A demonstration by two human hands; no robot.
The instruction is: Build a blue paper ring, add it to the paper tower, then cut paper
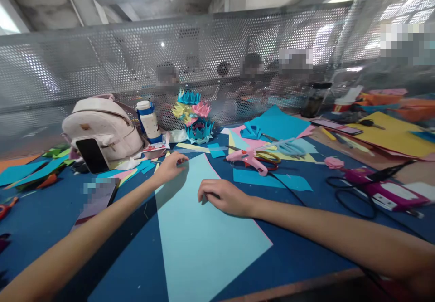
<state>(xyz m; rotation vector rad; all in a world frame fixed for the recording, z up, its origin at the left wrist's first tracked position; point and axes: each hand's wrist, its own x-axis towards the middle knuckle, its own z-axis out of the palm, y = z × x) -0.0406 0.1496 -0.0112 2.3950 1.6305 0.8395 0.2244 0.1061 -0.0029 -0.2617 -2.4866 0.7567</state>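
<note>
Blue and orange papers [25, 172] lie at the far left of the blue surface [136, 261], with green scraps among them. Next comes a pale pink backpack [98, 123], upright, with a dark-screened phone [91, 156] leaning against its front; nearer, a second phone [97, 202] lies flat, partly behind the left forearm. Just right of the backpack stands a white and blue bottle [149, 123].

The left hand [171, 168] is over the upper left edge of a large light blue sheet [204, 247], its fingers bent; whether they pinch anything I cannot tell. Beyond it rises a cluster of folded paper flowers [193, 116] in blue, yellow and pink. The sheet lies flat in the middle, pink showing along its right edge, and the right hand [231, 197] rests on it, fingers loosely curled under; whether they grip anything is hidden.

To the right are a pink glue gun [249, 157] beside scissors, a bright blue strip [272, 179] and, farther back, a blue sheet [278, 123]. A dark jar [316, 100] stands behind. Farther right lie a pink paper rose [334, 162], a magenta device [387, 191] with a black cable, and yellow paper [394, 134].
</note>
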